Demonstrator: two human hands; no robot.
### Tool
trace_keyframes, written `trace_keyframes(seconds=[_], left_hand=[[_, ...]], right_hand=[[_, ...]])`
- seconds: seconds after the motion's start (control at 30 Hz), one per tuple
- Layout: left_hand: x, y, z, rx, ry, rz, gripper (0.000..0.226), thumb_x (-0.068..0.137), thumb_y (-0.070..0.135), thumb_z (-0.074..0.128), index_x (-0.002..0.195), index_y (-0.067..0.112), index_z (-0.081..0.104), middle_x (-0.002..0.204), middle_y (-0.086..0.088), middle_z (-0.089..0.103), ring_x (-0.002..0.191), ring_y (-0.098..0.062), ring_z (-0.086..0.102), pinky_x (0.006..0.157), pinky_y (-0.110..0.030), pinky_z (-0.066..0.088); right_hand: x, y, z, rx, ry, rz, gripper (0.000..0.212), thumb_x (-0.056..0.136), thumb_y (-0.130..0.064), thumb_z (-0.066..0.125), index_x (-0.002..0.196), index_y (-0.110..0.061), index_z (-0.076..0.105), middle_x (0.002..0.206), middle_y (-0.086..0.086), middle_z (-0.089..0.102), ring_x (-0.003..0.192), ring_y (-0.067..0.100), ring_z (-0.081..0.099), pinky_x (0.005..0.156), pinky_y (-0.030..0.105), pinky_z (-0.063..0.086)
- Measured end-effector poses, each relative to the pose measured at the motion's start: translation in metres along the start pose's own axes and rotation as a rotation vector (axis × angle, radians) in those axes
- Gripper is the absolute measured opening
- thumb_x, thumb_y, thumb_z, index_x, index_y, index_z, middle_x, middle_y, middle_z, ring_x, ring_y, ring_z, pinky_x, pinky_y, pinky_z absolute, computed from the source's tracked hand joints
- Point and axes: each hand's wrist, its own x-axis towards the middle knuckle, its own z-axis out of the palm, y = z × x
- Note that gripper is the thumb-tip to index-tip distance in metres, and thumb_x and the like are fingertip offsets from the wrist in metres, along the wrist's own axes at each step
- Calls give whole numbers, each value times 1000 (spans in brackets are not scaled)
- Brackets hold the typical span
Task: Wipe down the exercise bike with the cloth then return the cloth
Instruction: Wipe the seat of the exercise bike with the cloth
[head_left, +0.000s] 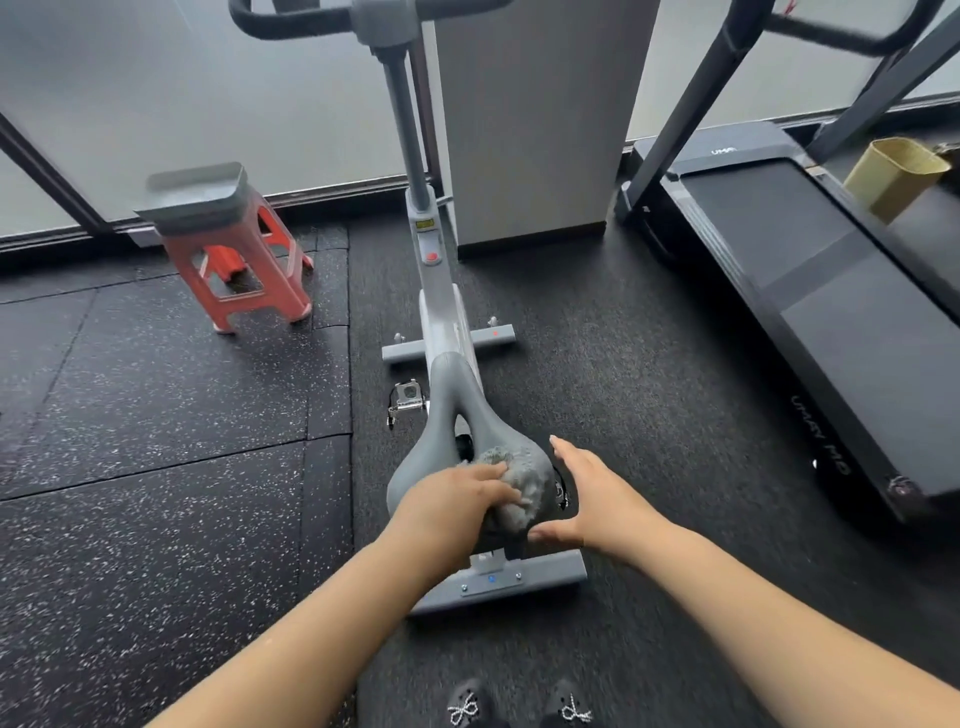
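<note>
Head view, from left to right: an orange stool (236, 260) stands on the speckled floor (156, 415) toward its far-left edge; the exercise bike (441, 312) is at centre, where the left hand (457, 509) presses the grey cloth (519, 488) onto the saddle (447, 431); the right hand (587, 493), fingers spread and empty, is just beside the saddle's right edge; a treadmill (810, 291) lies far right.

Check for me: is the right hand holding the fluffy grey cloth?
No, the open right hand rests beside the grey bike saddle while the left hand presses the fluffy grey cloth.
</note>
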Motion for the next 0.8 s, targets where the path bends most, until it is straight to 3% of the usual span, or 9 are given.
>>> trace_keyframes(seconds=[0.07, 0.17, 0.3, 0.37, 0.43, 0.6, 0.73, 0.8], left_hand=[[-4, -3, -17, -128, 112, -33, 38, 82, 14, 60, 116, 31, 66, 136, 7, 55, 120, -16, 55, 92, -12, 34], [5, -23, -31, -155, 357, -124, 38, 81, 16, 52, 115, 23, 67, 134, -5, 57, 119, -28, 55, 103, -26, 36], [30, -34, -18, -108, 92, -342, 50, 88, 47, 53, 136, 36, 45, 155, -7, 24, 139, -30, 29, 116, -34, 19], [39, -34, -7, -119, 59, -397, 54, 89, 49, 49, 141, 42, 34, 159, -8, 8, 143, -33, 17, 118, -39, 18], [39, -36, 2, -63, 70, -395, 52, 92, 43, 49, 141, 43, 33, 160, -7, 4, 142, -33, 18, 116, -41, 23], [9, -41, 3, 19, 153, -307, 37, 93, 29, 53, 130, 31, 56, 147, -7, 38, 126, -30, 43, 104, -31, 35], [-16, -39, -12, 82, 44, -236, 34, 92, 23, 53, 124, 32, 60, 129, -2, 57, 114, -29, 53, 95, -32, 42], [-23, -39, -25, -39, 60, -302, 28, 90, 24, 55, 114, 32, 66, 119, 1, 63, 107, -26, 58, 91, -30, 46]], right_hand=[[1, -1, -1, 12, 11, -5, 122, 53, -53, 83, 149, -27, 12, 153, -2, 27, 140, 14, 30, 115, 32, 27], [4, -5, 0, 21, 8, -20, 122, 52, -52, 84, 149, -25, 14, 153, -1, 27, 139, 14, 31, 114, 30, 27], [12, -10, 5, 16, -17, -55, 121, 54, -49, 85, 149, -21, 16, 154, -3, 24, 140, 12, 27, 113, 24, 22], [16, -11, 8, -6, -26, -71, 120, 55, -48, 84, 149, -19, 16, 155, -2, 22, 141, 11, 24, 114, 22, 19], [19, -11, 11, -43, -28, -86, 119, 57, -47, 84, 149, -16, 15, 156, 0, 18, 144, 12, 19, 116, 23, 15], [20, -7, 14, -64, -24, -108, 117, 60, -45, 83, 149, -17, 14, 158, 1, 14, 145, 12, 14, 118, 26, 14], [19, -5, 14, -61, -26, -105, 116, 61, -45, 82, 150, -18, 13, 158, 0, 15, 145, 13, 16, 119, 31, 17], [17, -4, 13, -57, -26, -103, 116, 60, -46, 82, 149, -19, 14, 158, 0, 16, 145, 14, 17, 119, 32, 18]])
